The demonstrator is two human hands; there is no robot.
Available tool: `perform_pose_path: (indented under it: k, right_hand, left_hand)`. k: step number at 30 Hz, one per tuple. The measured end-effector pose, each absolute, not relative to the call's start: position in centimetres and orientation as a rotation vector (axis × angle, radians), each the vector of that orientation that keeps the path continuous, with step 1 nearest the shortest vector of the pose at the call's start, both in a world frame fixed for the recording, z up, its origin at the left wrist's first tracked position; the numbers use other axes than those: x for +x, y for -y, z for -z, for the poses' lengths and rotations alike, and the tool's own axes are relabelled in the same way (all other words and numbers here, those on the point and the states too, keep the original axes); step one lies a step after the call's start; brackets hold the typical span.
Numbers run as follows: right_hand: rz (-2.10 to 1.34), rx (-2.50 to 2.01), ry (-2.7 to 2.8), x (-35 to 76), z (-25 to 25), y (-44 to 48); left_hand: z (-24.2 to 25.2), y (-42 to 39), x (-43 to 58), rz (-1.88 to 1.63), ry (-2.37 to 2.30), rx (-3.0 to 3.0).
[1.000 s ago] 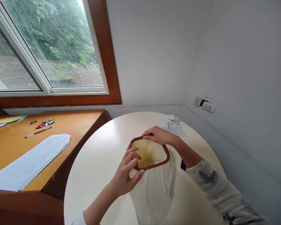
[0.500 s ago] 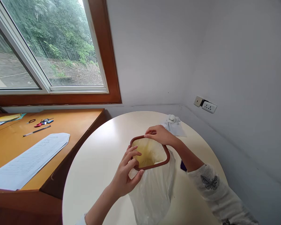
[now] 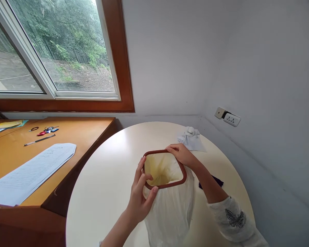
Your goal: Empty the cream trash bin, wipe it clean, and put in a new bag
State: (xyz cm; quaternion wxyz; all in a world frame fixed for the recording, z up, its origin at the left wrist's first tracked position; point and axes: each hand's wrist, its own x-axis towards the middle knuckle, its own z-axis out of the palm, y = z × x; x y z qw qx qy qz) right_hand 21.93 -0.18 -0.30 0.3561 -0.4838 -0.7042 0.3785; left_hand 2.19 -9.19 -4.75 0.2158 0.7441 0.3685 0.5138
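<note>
A small bin stands on the round cream table (image 3: 103, 185), lined with a thin white plastic bag (image 3: 170, 212) that hangs down its outside. A dark red rim ring (image 3: 167, 185) sits on top over the bag. My left hand (image 3: 140, 192) grips the ring's near left corner, fingers inside and thumb outside. At the far right corner my right hand (image 3: 181, 154) is closed on the ring. The bin's inside looks yellowish.
A knotted white bag bundle (image 3: 192, 138) lies on the table's far side, and a dark scrap (image 3: 216, 180) lies by my right forearm. To the left is a wooden desk (image 3: 74, 132) with printed sheets (image 3: 28, 173), a pen (image 3: 39, 140) and keys. A wall socket (image 3: 230, 119) is on the right.
My right hand slid along the ring from its far edge to the far right corner. My left hand shifted its grip lower on the near left corner. The view tilted slightly.
</note>
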Motion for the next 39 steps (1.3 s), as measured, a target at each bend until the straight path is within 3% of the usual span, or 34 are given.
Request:
perform_pose_path:
  k: [22, 29, 34, 39]
  right_hand:
    - [-0.805, -1.325, 1.671, 21.2, 1.4, 1.6]
    - [-0.732, -1.392, 1.525, 22.2, 2.3, 4.4]
    - [-0.454, -1.588, 1.565, 26.6, 5.6, 7.4]
    - [-0.305, -2.081, 1.647, 31.6, 11.6, 10.3]
  left_hand:
    - [5.3, 7.7, 1.3, -1.435, -0.934, 1.819]
    - [3.7, 6.7, -1.7, -1.367, -1.219, 1.855]
    - [4.6, 9.2, -3.2, -1.530, -1.319, 1.727]
    - [6.9, 12.2, -2.4, -1.267, -1.366, 1.756]
